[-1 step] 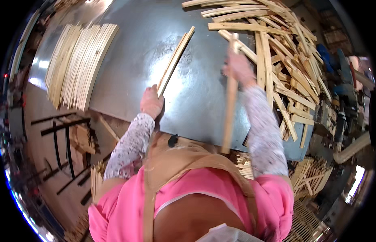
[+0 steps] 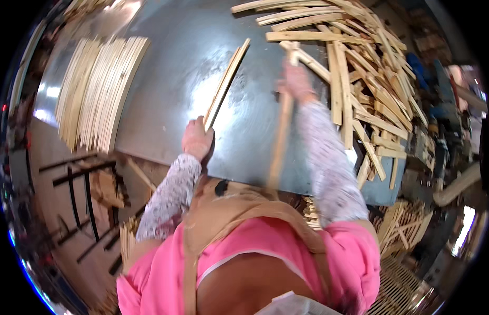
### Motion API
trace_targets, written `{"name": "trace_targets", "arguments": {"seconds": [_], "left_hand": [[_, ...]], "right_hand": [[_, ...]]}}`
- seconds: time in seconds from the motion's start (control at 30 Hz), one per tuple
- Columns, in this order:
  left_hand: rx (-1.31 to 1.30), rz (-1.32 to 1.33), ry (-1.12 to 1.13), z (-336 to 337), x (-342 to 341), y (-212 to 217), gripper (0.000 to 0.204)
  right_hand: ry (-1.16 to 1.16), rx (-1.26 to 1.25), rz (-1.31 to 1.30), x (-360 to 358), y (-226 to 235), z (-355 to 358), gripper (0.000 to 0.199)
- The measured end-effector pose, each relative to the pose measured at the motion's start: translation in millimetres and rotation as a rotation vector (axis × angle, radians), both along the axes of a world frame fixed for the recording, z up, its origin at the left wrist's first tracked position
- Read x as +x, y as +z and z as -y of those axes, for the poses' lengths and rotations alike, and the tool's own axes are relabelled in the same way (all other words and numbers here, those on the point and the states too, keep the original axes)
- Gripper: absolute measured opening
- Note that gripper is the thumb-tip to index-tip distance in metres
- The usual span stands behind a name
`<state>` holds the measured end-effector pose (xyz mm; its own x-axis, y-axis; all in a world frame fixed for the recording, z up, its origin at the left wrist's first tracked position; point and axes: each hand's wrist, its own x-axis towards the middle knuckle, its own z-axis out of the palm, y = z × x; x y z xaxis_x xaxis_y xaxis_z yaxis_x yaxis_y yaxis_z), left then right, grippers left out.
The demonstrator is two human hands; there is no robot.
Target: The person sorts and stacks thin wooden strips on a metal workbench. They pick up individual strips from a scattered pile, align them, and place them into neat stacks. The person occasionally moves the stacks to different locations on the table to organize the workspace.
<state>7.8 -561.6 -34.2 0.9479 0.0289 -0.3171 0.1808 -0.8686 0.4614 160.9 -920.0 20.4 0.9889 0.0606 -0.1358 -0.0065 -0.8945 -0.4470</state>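
Observation:
My left hand (image 2: 198, 139) is closed around the near end of a thin pair of wooden strips (image 2: 227, 84), which lie slanted on the grey metal tabletop (image 2: 165, 100). To the right, my right hand (image 2: 297, 83) grips another wooden strip (image 2: 281, 139) near its far end. That strip is blurred by motion, and its near end reaches the table's front edge. A loose heap of wooden strips (image 2: 378, 89) lies to the right of my right hand. At the left of the table, many strips stand side by side in a neat row (image 2: 100, 94).
A dark metal frame (image 2: 87, 194) stands on the floor at the left, below the table. Stacked wood pieces (image 2: 399, 228) are at the lower right, with a pale ribbed hose (image 2: 457, 185) beyond them. The table's front edge runs close to my apron (image 2: 229, 205).
My right hand has moved left with its wooden strip, closer to the pair under my left hand. The left hand keeps its hold on the pair.

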Motion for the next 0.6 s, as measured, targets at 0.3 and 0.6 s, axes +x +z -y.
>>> {"name": "trace_targets", "arguments": {"seconds": [0.3, 0.6], "left_hand": [[0.021, -0.155, 0.186, -74, 5, -6, 0.089], [1.000, 0.259, -0.048, -297, 8, 3, 0.064]], "right_hand": [[-0.001, 0.115, -0.239, -3, -45, -251, 0.062], [-0.477, -0.704, 0.189, -70, -25, 96, 0.063]]}}
